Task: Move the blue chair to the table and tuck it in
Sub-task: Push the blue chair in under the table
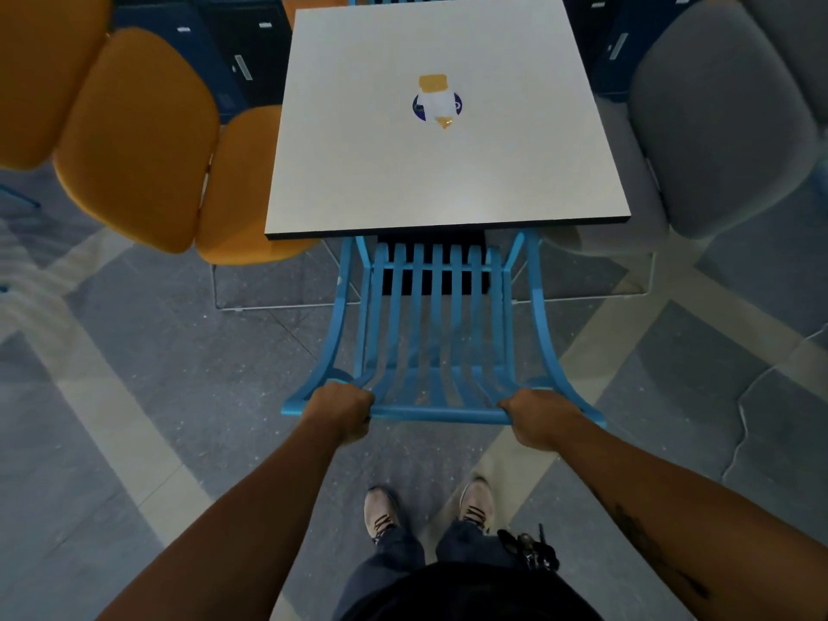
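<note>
Both hands, left hand (pixel 342 407) and right hand (pixel 540 419), have fingers clenched on the blue chair (pixel 437 333), half-tucked under the bench (pixel 448 181) at twelve o'clock; its armrests could jam against the bench edge.

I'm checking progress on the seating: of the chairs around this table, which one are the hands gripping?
The blue chair with slatted back at the table's near edge. Left hand and right hand clasp its top rail; the orange chair and grey chair stand untouched.

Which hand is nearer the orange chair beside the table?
Left. The left hand grips the blue chair's top rail on the orange chair's side; the right hand grips the rail's far end, toward the grey chair.
</note>
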`<action>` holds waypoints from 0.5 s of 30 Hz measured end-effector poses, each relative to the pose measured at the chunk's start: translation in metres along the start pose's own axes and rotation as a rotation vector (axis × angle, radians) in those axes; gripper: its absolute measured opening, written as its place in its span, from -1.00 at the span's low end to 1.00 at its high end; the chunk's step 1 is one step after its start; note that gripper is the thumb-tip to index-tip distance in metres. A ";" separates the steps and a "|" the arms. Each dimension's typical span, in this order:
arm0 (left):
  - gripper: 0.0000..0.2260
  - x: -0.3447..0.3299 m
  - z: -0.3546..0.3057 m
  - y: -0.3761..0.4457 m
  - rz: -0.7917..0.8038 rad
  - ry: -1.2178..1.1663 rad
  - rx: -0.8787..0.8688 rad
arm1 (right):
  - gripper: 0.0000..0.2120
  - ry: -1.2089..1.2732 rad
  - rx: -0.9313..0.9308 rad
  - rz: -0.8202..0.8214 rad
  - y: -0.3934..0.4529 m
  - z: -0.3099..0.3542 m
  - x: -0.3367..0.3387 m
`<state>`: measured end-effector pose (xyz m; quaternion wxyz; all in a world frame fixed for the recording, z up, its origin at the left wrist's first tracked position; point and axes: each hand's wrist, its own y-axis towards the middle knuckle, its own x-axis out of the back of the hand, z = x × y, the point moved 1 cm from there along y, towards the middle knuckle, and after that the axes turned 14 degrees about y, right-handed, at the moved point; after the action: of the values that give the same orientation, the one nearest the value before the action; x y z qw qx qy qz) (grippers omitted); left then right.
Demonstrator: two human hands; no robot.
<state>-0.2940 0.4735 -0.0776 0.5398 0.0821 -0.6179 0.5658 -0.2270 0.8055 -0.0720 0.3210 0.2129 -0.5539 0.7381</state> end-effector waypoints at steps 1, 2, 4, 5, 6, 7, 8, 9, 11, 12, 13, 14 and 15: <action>-0.75 0.002 -0.002 0.002 -0.004 -0.001 0.006 | -0.62 -0.006 -0.007 0.003 0.001 -0.002 0.006; -0.76 0.004 -0.004 0.003 -0.012 -0.006 0.013 | -0.62 -0.011 -0.014 0.005 0.001 -0.004 0.012; -0.76 0.007 -0.011 0.006 -0.025 -0.030 0.027 | -0.63 -0.019 -0.028 0.001 0.004 -0.010 0.024; -0.75 0.008 -0.013 0.007 -0.026 -0.045 0.027 | -0.63 -0.019 -0.035 -0.004 0.005 -0.013 0.030; -0.75 0.010 -0.015 0.009 -0.025 -0.056 0.023 | -0.63 -0.018 -0.043 -0.006 0.008 -0.016 0.033; -0.75 0.013 -0.015 0.011 -0.023 -0.061 0.018 | -0.62 -0.015 -0.051 -0.003 0.010 -0.018 0.035; -0.75 0.017 -0.013 0.014 -0.018 -0.056 0.016 | -0.61 -0.007 -0.061 0.005 0.012 -0.017 0.034; -0.74 0.021 -0.009 0.017 -0.015 -0.046 0.016 | -0.60 0.001 -0.068 0.011 0.014 -0.015 0.033; -0.72 0.026 -0.001 0.022 -0.010 -0.019 0.024 | -0.59 0.021 -0.065 0.008 0.018 -0.009 0.030; -0.72 0.026 0.002 0.024 -0.008 -0.013 0.030 | -0.60 0.021 -0.058 0.001 0.020 -0.007 0.029; -0.72 0.026 0.003 0.025 -0.004 -0.013 0.035 | -0.61 0.012 -0.047 -0.003 0.021 -0.006 0.029; -0.73 0.025 0.004 0.025 0.003 -0.016 0.039 | -0.62 0.007 -0.038 -0.006 0.022 -0.007 0.029; -0.74 0.024 0.004 0.025 0.010 -0.022 0.045 | -0.62 0.007 -0.033 -0.010 0.023 -0.008 0.030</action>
<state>-0.3238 0.4916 -0.0735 0.5282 0.0976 -0.6113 0.5812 -0.2637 0.8158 -0.0699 0.3301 0.2076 -0.5638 0.7281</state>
